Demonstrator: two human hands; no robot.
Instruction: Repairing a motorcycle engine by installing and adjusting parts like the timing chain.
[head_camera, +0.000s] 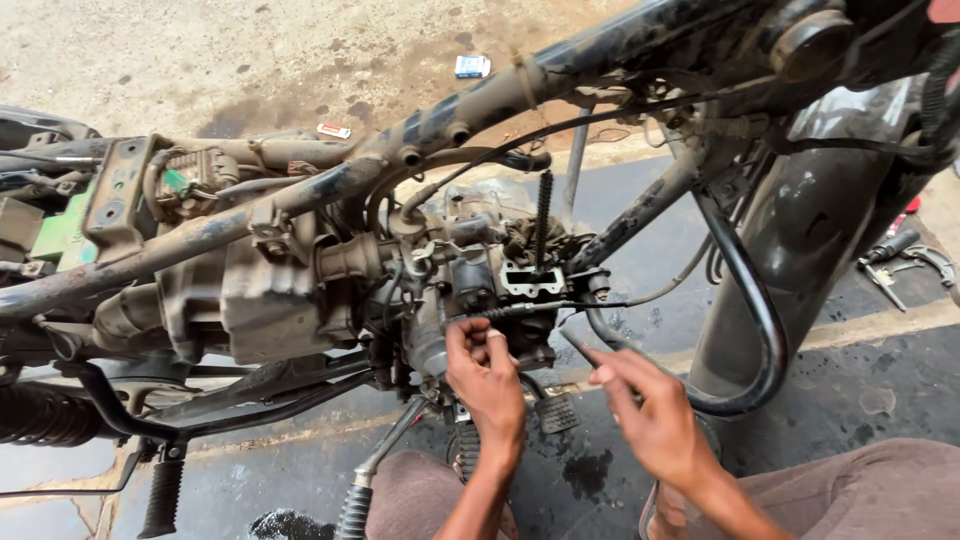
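Motorcycle frame, stripped, grimy, spanning left to right. Engine block at centre, open cylinder port showing dark, contents not discernible. Left hand raised to engine, fingertips pinched on thin cable. Right hand just beside, gripping slim pointed tool, tip toward engine. Loose hand tools on ground far right.

The engine sits under the frame tube (front wheel at right), footpeg lower left.
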